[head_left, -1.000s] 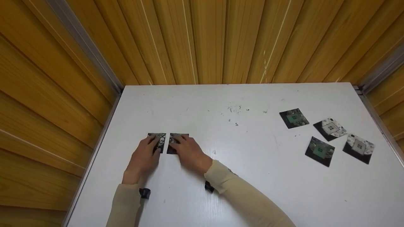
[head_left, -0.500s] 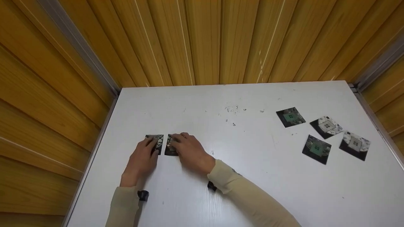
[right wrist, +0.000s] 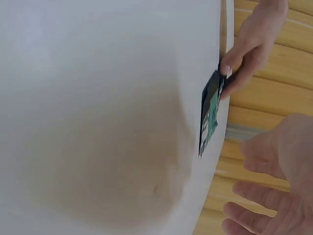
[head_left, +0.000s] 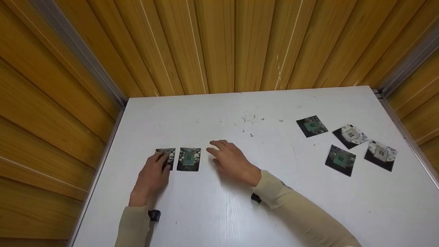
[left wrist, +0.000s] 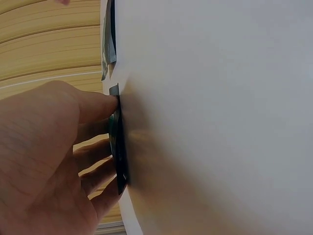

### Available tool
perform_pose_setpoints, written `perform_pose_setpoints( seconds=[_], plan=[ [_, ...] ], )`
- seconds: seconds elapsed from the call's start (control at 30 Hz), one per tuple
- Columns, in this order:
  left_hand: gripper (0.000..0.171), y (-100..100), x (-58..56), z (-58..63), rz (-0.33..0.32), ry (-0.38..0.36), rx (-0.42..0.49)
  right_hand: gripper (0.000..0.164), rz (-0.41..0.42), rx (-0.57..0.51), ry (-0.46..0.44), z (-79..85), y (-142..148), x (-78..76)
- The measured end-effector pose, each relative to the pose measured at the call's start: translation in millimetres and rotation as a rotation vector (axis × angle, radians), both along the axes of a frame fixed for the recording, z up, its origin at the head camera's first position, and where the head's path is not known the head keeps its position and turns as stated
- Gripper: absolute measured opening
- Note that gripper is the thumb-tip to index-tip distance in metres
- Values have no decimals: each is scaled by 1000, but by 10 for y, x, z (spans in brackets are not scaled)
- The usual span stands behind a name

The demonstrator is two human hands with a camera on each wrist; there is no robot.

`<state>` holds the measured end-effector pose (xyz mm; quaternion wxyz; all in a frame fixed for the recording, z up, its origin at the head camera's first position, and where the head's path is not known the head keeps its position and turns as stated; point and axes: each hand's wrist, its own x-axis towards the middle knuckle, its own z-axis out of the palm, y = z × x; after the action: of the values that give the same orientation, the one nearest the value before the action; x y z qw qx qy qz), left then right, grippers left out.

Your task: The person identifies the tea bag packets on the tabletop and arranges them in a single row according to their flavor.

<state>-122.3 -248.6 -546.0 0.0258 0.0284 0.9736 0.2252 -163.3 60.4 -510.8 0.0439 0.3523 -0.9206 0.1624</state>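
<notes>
In the head view my left hand (head_left: pixel 152 176) rests on a small flat packet (head_left: pixel 171 164) with a dark, patterned face, its fingers covering most of it. The left wrist view shows the thumb at one end of this packet (left wrist: pixel 117 142) and the fingers spread along it. To its right, across a narrow gap, lies a matching packet (head_left: pixel 188 159) with a green label, fully uncovered. My right hand (head_left: pixel 235 163) hovers to the right of that packet, fingers loosely spread and holding nothing. In the right wrist view this hand (right wrist: pixel 274 186) is apart from the green-labelled packet (right wrist: pixel 211 110).
On the right of the white table (head_left: pixel 226 212) lie two green-labelled packets, one farther back (head_left: pixel 312 126) and a nearer packet (head_left: pixel 340 160). Beside them are two white-patterned packets, a left one (head_left: pixel 350 136) and a right one (head_left: pixel 381 155). Wood-look panels (head_left: pixel 219 48) stand behind.
My right hand has come off the second packet and moved right, leaving it lying uncovered. The left hand stays on its packet. The head view has shifted slightly.
</notes>
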Motion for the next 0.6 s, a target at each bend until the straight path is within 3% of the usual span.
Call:
perform_pose_setpoints(
  seconds=[0.17,0.3,0.6],
  plan=[
    [54,-19,17,-21,-11,2,-14,39,-40,-28,-15,13,422,-32],
    [55,-24,15,-24,-11,-14,-21,40,-75,-49,28,34,811,-43],
    [55,-1,12,-21,-3,-21,-17,40,-194,-66,40,7,1728,30]
  ],
)
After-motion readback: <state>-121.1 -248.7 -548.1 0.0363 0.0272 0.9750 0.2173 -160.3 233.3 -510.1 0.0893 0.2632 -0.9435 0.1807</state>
